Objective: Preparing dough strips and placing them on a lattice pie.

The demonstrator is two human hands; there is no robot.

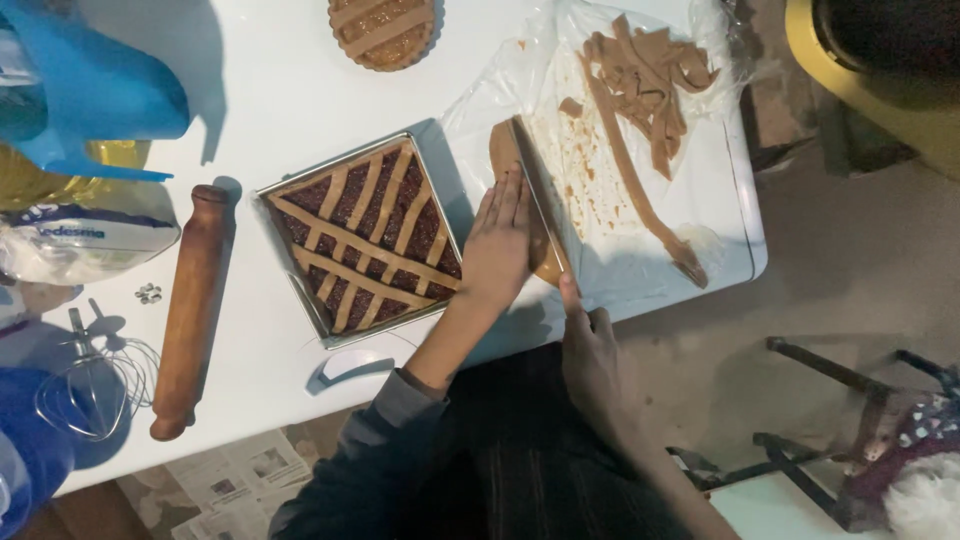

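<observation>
Left hand (pixel 497 235) laid flat and open on a strip of dough (pixel 506 150) at frame centre, knife (pixel 540 200) gripped by right hand (pixel 590 345) alongside, square lattice tart (pixel 362 235) just left, rolling pin (pixel 190 310) further left.

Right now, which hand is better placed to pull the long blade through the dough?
Probably the right. The right hand already has its grip on the near end of the long blade. The left hand lies flat and open beside the blade, pressing on the dough.
</observation>
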